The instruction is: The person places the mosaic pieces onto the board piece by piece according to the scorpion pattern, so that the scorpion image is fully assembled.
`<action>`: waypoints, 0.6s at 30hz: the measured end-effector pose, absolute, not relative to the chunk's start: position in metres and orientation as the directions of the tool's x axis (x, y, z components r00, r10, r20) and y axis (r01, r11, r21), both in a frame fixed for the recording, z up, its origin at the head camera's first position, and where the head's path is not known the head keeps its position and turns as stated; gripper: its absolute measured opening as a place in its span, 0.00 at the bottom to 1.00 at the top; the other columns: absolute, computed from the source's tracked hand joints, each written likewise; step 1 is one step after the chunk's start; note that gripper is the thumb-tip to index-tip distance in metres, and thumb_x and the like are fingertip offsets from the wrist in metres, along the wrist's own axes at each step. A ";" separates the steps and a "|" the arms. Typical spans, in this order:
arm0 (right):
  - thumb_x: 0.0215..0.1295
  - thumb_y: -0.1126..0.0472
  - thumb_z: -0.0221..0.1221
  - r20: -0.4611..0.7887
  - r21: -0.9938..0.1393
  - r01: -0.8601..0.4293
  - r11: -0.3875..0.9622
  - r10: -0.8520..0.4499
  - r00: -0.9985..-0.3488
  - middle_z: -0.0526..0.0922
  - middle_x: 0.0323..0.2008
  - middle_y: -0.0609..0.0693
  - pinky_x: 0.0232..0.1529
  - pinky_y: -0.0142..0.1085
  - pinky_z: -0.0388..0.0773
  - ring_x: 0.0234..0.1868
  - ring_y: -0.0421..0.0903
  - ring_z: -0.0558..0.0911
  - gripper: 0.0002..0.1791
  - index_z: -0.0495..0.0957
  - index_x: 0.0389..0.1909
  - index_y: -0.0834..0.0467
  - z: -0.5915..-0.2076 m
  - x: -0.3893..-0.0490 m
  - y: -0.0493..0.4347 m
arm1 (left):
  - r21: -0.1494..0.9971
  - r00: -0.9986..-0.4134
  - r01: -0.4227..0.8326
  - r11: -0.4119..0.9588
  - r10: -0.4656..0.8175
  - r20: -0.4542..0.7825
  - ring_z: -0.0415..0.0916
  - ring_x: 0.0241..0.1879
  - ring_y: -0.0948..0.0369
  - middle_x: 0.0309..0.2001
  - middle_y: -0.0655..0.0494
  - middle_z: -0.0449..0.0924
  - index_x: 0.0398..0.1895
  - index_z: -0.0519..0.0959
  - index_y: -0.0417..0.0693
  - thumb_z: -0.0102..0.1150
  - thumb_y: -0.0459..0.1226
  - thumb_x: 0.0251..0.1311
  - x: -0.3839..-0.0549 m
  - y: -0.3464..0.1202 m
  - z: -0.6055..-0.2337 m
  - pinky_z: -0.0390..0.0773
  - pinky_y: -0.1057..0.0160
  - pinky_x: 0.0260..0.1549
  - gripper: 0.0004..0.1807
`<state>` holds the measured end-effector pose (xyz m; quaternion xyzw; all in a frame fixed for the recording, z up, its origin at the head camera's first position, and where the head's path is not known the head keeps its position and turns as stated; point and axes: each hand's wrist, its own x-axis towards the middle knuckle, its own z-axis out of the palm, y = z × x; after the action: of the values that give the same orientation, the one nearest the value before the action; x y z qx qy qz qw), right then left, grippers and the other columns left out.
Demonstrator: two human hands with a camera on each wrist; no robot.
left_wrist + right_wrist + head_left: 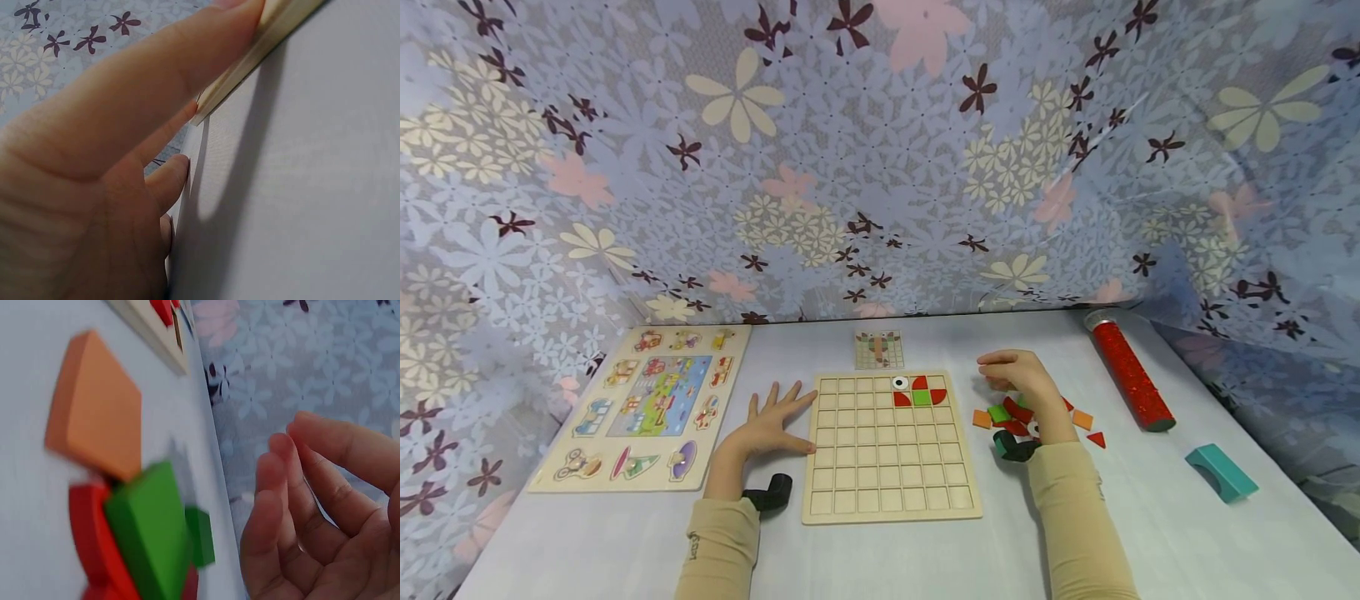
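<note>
A wooden grid board (891,479) lies flat in the middle of the table. Near its upper right corner sit an eye tile (900,383), red curved pieces (938,396) and a green square (921,398). My left hand (767,429) spreads its fingers at the board's left edge, index finger and thumb touching it. My right hand (1026,379) hovers over a loose pile, fingers bent gently and nothing visible between them. In the right wrist view, an orange square block (103,406), a green block (150,531) and a red piece (100,537) lie beside that hand.
A small pattern card (880,350) lies behind the board. At left is a picture puzzle (730,367). On the right are a red glittery tube (1131,375) and a teal arch block (1221,472). A flowered cloth (880,167) hangs behind the table.
</note>
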<state>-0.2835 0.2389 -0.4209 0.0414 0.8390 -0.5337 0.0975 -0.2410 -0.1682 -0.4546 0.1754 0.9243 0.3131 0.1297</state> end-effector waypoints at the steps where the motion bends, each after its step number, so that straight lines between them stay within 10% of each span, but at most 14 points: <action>1: 0.62 0.60 0.57 -0.210 -0.888 0.177 0.425 -0.033 -0.977 0.80 0.44 0.55 0.45 0.38 0.76 0.41 0.51 0.79 0.23 0.73 0.55 0.68 -0.422 -0.283 0.242 | 0.624 -0.904 0.246 0.742 0.407 -0.128 0.24 0.69 0.37 0.72 0.40 0.41 0.70 0.57 0.48 0.71 0.48 0.39 -0.241 -0.168 -0.455 0.19 0.36 0.60 0.52; 11: 0.61 0.60 0.58 -0.272 -0.882 0.249 0.401 -0.001 -0.962 0.80 0.43 0.49 0.41 0.33 0.77 0.36 0.43 0.78 0.24 0.72 0.55 0.69 -0.422 -0.281 0.261 | 0.629 -0.902 0.250 0.736 0.413 -0.124 0.23 0.69 0.38 0.72 0.41 0.40 0.70 0.57 0.48 0.71 0.49 0.39 -0.243 -0.169 -0.455 0.18 0.37 0.59 0.52; 18: 0.62 0.58 0.57 -0.244 -0.874 0.207 0.440 -0.028 -0.969 0.75 0.53 0.63 0.54 0.46 0.73 0.49 0.55 0.77 0.26 0.70 0.57 0.69 -0.417 -0.271 0.276 | 0.626 -0.899 0.259 0.736 0.421 -0.123 0.23 0.69 0.37 0.72 0.40 0.40 0.70 0.56 0.48 0.71 0.49 0.40 -0.242 -0.170 -0.456 0.18 0.36 0.59 0.52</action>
<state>-0.2708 0.2761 -0.4170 0.0531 0.8411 -0.5265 0.1118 -0.2417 -0.1700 -0.4558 0.1841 0.9226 0.3135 0.1290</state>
